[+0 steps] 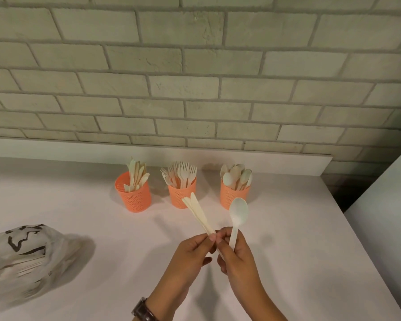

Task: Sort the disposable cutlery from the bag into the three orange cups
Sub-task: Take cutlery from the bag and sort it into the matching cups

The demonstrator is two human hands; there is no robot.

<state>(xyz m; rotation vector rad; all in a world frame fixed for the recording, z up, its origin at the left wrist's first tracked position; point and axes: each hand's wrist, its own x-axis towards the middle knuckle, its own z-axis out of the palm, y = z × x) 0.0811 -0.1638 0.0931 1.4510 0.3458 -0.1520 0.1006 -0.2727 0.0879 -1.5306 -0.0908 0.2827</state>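
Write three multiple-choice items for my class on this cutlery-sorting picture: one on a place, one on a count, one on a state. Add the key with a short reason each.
1. Where does the bag lie?
A. On the counter, left of the hands
B. Behind the cups
C. Inside a cup

2. How many orange cups stand by the wall?
A. Two
B. Three
C. Four

3. What is the state of the spoon?
A. Lying flat on the counter
B. Already standing in a cup
C. Held upright in the right hand

Key: 1 A, the bag rests at the left edge of the counter. 2 B, a knife cup, a fork cup and a spoon cup stand in a row. 3 C, fingers grip its handle, bowl up, while the left hand pinches flat knives.
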